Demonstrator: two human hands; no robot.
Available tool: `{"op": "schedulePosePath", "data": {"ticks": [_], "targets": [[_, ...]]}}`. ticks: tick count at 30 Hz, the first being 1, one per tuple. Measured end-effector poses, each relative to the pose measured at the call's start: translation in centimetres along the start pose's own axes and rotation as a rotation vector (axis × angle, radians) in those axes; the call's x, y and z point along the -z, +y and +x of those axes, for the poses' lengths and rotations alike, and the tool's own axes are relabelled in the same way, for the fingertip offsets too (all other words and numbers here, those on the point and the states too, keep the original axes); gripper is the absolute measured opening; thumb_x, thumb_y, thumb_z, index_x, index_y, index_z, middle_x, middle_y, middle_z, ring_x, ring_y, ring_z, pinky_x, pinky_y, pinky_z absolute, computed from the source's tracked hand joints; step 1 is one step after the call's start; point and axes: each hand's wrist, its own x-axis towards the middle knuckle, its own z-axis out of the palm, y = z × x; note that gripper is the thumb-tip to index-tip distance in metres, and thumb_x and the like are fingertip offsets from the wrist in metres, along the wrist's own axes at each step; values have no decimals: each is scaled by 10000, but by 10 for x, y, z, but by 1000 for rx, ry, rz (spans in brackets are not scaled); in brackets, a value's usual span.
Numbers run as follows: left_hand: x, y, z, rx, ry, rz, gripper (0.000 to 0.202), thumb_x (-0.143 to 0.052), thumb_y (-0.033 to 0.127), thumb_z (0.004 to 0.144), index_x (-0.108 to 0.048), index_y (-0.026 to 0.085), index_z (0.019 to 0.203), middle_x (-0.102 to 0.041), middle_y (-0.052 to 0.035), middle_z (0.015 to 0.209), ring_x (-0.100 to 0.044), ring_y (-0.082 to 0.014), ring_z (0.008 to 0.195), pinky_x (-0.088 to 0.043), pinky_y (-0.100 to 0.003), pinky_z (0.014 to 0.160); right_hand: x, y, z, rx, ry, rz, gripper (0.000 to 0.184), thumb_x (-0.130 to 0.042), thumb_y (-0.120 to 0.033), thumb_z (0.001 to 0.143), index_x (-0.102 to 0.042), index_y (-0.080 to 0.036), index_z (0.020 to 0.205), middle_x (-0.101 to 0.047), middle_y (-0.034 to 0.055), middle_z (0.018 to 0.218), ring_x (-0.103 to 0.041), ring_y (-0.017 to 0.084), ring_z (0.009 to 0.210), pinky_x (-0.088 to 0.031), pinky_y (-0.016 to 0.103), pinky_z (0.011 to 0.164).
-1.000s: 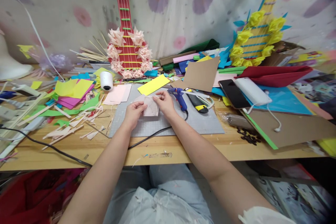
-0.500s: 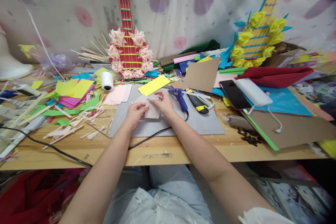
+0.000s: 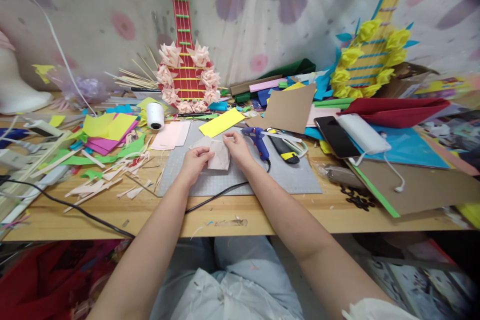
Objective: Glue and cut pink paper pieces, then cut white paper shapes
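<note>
A folded piece of pale pink paper (image 3: 219, 157) is held just above the grey cutting mat (image 3: 285, 175). My left hand (image 3: 194, 161) pinches its left edge with curled fingers. My right hand (image 3: 236, 147) grips its upper right corner, fingers closed on the paper. A blue hot glue gun (image 3: 258, 140) lies on the mat just right of my right hand, its black cord trailing back toward me.
A red paper guitar with pink flowers (image 3: 185, 77) leans on the wall, and a yellow-flowered one (image 3: 369, 60) stands at the right. Paper scraps (image 3: 108, 180), coloured sheets (image 3: 107, 130), a white spool (image 3: 154, 116), a phone (image 3: 332, 136) and a power bank (image 3: 362, 132) crowd the wooden table (image 3: 262, 212).
Both hands keep working the pink paper in place; the fingers have shifted slightly on it. The view has tilted a little.
</note>
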Motion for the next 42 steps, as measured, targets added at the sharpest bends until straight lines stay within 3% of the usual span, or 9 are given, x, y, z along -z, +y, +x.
{"op": "schedulePosePath", "data": {"ticks": [4,7,18,22,25,30,36,42], "targets": [[-1,1,0,-17,61,-46,406,-789,301,375,-619,129,701,-628,9,606,-553,-110,533,-428,-225,506,3,-3,-4,14,-26,-67,280,-547,-424,705,-470,-219,880,-468,-78,553,-444,95,484,-328,215,467],[-2,1,0,-20,56,-50,400,-783,305,382,-617,128,700,-628,8,614,-558,-113,542,-435,-231,520,1,-3,-7,62,-24,-94,366,-644,-354,615,-450,-221,896,-472,-91,558,-456,92,491,-342,205,460],[1,1,0,-13,17,-43,377,-788,292,390,-610,138,685,-609,17,588,-543,-108,520,-413,-218,493,-1,4,-1,0,12,22,143,-507,-335,738,-452,-219,800,-454,-81,524,-454,84,471,-349,196,448],[2,2,0,-31,25,-63,359,-784,288,408,-604,140,682,-596,25,566,-542,-100,505,-420,-209,478,-1,6,-2,26,-31,36,241,-535,-409,714,-462,-228,855,-504,-72,568,-486,101,500,-367,217,475],[2,2,1,-40,33,-72,367,-780,305,436,-608,136,713,-606,23,582,-546,-92,506,-434,-202,471,-1,6,-4,50,-59,56,314,-621,-344,630,-443,-226,861,-544,-68,611,-516,111,540,-399,227,510],[2,-1,2,-30,-54,-17,395,-794,317,434,-605,119,720,-649,-8,664,-603,-131,594,-514,-256,539,1,1,-3,38,46,54,281,-609,-306,631,-402,-231,805,-530,-80,590,-531,107,547,-421,228,535],[4,-2,5,-93,38,-33,366,-778,288,462,-610,110,734,-664,-21,682,-623,-141,614,-530,-268,569,3,0,-3,14,-88,81,345,-641,-288,596,-405,-226,840,-530,-97,545,-508,99,478,-416,235,522],[9,-2,6,-91,-22,-69,376,-767,285,504,-610,117,801,-678,-33,736,-642,-153,689,-543,-308,670,2,1,-5,35,-45,69,329,-625,-270,607,-372,-234,814,-508,-112,524,-530,104,492,-442,245,550]]}}
